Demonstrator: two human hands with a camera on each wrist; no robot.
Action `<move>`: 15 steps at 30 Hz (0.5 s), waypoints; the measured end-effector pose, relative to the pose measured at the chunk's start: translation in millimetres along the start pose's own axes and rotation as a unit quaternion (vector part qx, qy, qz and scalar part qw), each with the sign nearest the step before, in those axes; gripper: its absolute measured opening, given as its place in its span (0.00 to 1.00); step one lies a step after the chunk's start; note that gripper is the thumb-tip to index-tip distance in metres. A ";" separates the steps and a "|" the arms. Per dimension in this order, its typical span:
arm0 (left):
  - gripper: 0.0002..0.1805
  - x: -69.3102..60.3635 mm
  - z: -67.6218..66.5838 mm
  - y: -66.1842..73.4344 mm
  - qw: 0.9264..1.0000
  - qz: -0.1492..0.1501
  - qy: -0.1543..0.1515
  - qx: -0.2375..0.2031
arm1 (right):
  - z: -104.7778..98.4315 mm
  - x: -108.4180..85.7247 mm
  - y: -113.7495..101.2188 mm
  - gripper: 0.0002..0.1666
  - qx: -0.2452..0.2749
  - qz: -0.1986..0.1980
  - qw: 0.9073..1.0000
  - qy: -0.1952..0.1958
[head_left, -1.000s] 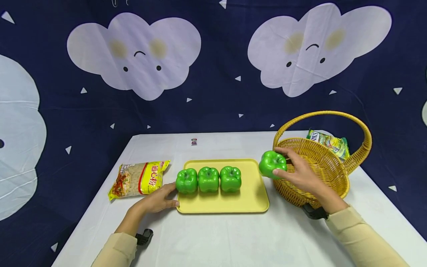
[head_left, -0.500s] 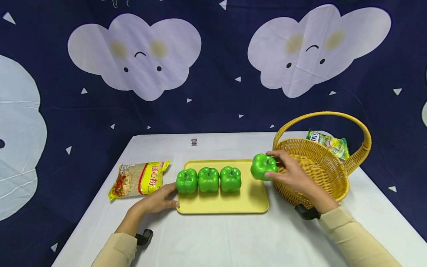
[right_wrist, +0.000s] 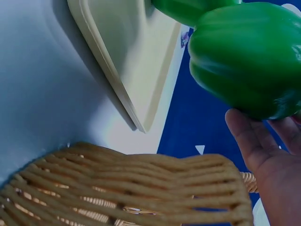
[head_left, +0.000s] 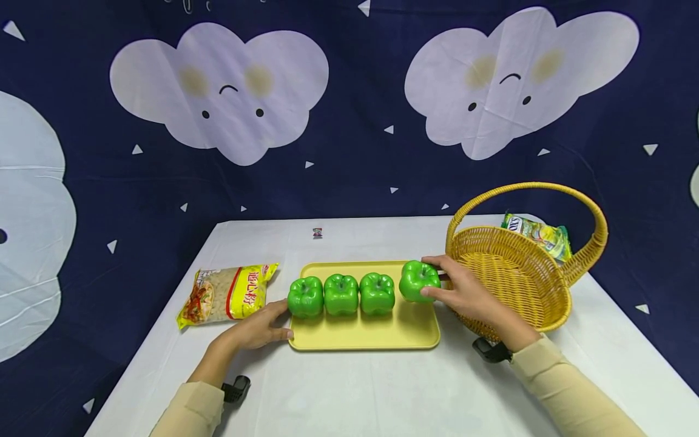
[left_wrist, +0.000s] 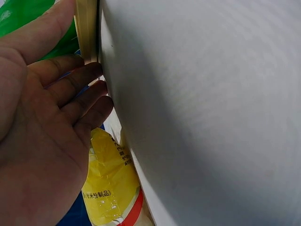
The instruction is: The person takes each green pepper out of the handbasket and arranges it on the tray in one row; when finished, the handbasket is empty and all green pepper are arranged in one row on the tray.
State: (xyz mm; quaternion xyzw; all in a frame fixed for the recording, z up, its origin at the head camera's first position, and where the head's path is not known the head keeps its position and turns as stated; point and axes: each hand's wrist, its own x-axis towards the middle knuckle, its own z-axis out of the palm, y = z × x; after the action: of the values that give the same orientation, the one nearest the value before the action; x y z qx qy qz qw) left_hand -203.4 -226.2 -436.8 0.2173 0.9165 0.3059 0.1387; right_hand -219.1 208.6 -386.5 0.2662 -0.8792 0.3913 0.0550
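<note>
A yellow tray (head_left: 355, 335) bears a row of three glossy green bell peppers (head_left: 341, 294). My right hand (head_left: 466, 288) grips another green bell pepper (head_left: 418, 280) between thumb and fingers, over the tray's right end. In the right wrist view this pepper (right_wrist: 244, 59) hangs above the tray (right_wrist: 110, 70), its far side out of sight. At the tray's left edge rests my left hand (head_left: 256, 326), its fingers fairly straight and its thumb at the rim. The left wrist view shows that hand's palm (left_wrist: 47, 127) beside the tray edge (left_wrist: 88, 33), holding nothing.
Right of the tray stands a wicker basket (head_left: 510, 279) with a tall arched handle (head_left: 530, 185). A green snack packet (head_left: 540, 235) lies behind it. Left of the tray is a yellow noodle bag (head_left: 226, 292). A small sticker (head_left: 317, 232) is near the table's back edge.
My right hand has carried the bell pepper leftward and lower, from beside the basket to over the tray's right end. My left hand and the three peppers have stayed put.
</note>
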 end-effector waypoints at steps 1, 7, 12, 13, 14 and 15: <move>0.41 0.0 0.0 0.0 1.000 0.001 0.000 -0.001 | 1.0 0.2 -0.2 0.35 -0.004 0.001 1.000 -0.004; 0.41 0.0 -0.2 -0.7 1.000 0.001 0.000 0.001 | 4.6 1.3 0.3 0.37 -0.015 0.024 0.999 -0.032; 0.41 -0.1 0.5 -1.2 1.000 0.002 0.000 0.003 | 6.7 1.8 2.5 0.38 -0.030 0.035 0.997 -0.056; 0.41 -0.1 0.6 -1.3 1.000 0.003 0.000 0.003 | 7.0 1.8 2.8 0.38 -0.035 0.035 0.997 -0.060; 0.41 -0.2 0.7 -1.4 1.000 0.004 0.000 0.003 | 7.3 2.0 2.9 0.38 -0.039 0.034 0.997 -0.063; 0.41 -0.2 0.7 -1.5 1.000 0.005 0.001 0.002 | 7.6 2.1 3.1 0.38 -0.044 0.033 0.996 -0.065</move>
State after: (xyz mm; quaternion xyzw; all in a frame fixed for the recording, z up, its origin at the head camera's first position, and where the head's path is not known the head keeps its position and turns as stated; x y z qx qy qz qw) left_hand -203.4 -227.0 -438.3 0.2216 0.9163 0.3046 0.1362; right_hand -221.5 203.9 -393.1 0.2597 -0.9053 0.3360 -0.0039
